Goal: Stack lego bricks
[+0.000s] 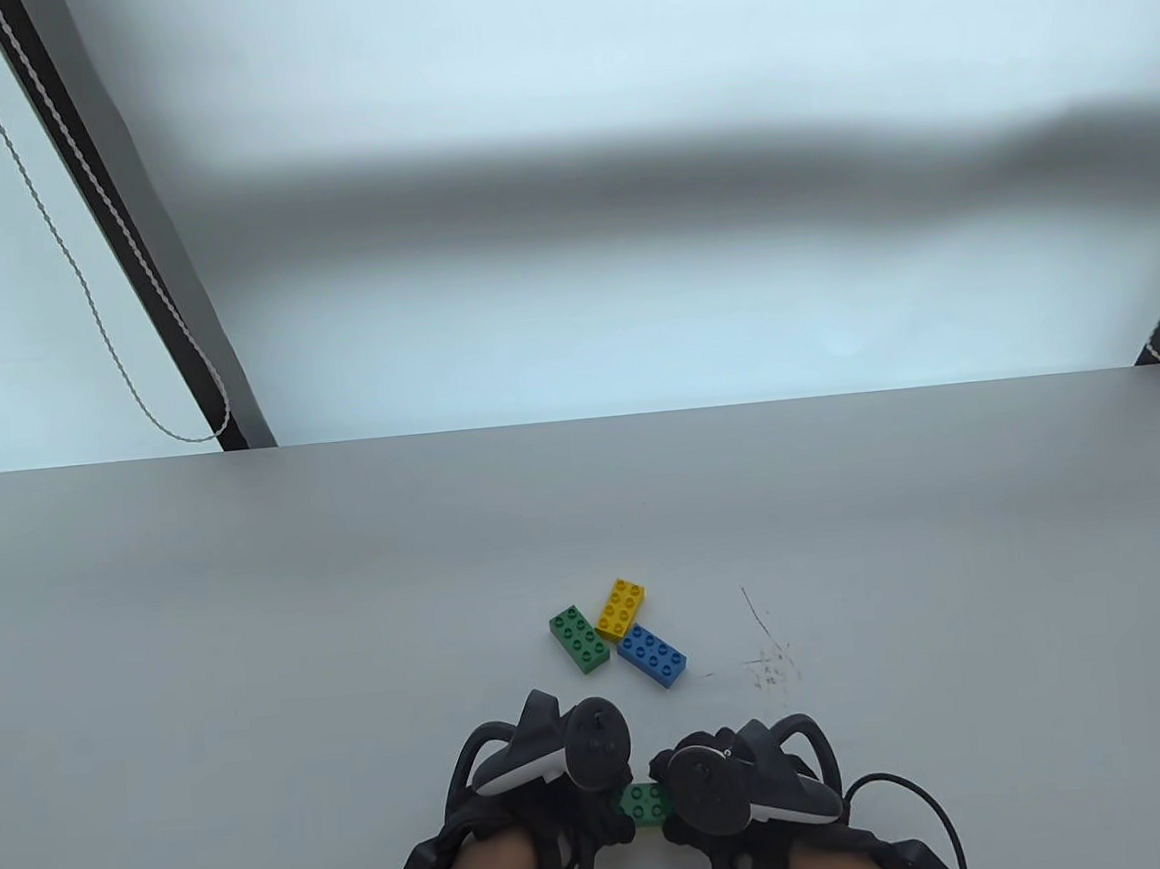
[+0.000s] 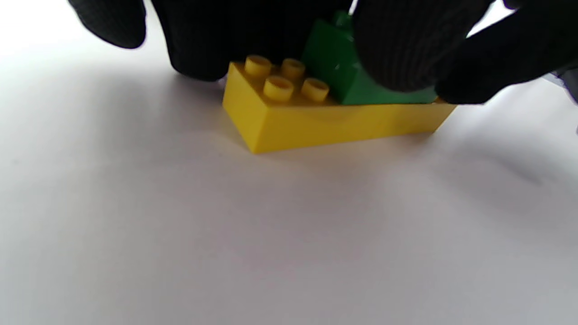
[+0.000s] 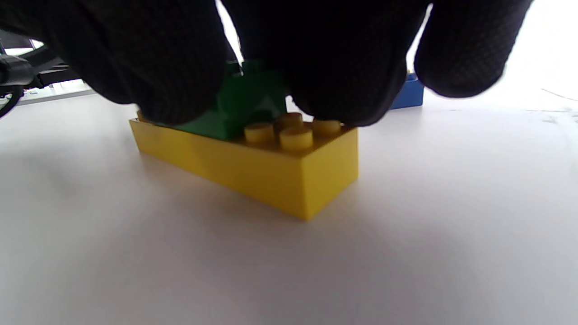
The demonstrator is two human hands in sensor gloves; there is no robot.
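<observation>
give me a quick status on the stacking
Left hand and right hand both on green brick, seating it on yellow brick. Three loose bricks beyond, nothing in the way.

A smooth light-grey table (image 1: 254,631) carries three loose rectangular plastic bricks clustered together: green (image 1: 578,640), yellow (image 1: 622,609) and blue (image 1: 652,656). Nearer the front edge, a long yellow plastic brick (image 2: 325,124) lies flat on it. Faint scratch marks (image 1: 768,655) show to the right.

Three loose bricks are seen mid-worktop (image 1: 252,601), touching: green brick (image 1: 578,640), yellow brick (image 1: 622,608), blue brick (image 1: 652,655). Nearer the front edge, a small green brick (image 1: 641,804) is flanked by L hand (image 1: 543,798) & R hand (image 1: 739,793). Scribble marks (image 1: 768,660) lie beside.
</observation>
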